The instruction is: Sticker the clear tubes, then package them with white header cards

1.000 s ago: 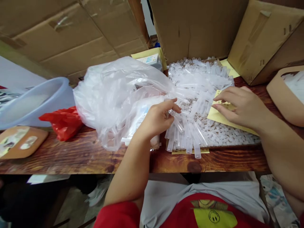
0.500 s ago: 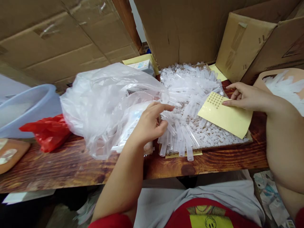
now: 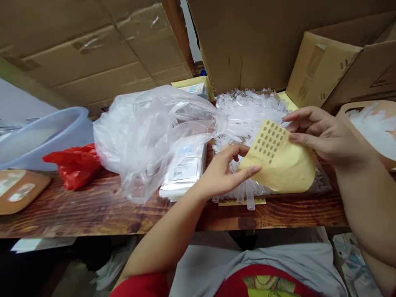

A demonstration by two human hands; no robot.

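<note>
Both hands on yellow sticker sheet [image 3: 283, 165], held up over pile of clear tubes [image 3: 247, 115]. Left hand [image 3: 221, 173] pinches lower-left corner, right hand [image 3: 321, 134] pinches top edge. Plastic bag [image 3: 154, 128] just left.

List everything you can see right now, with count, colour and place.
sticker sheet: one, yellow with rows of small round stickers, held up over the tubes by both hands
tubes: a large heap, clear, on the table's right half
bag: one, clear plastic, crumpled, table centre
packets: one stack, white, under the bag's right edge
red bag: one, red, left of the clear bag
basin: one, pale blue, far left
boxes: several, brown cardboard, behind the table
table: one, dark wood grain
left hand: pinching the sheet's lower left edge
right hand: pinching the sheet's upper right edge
</note>
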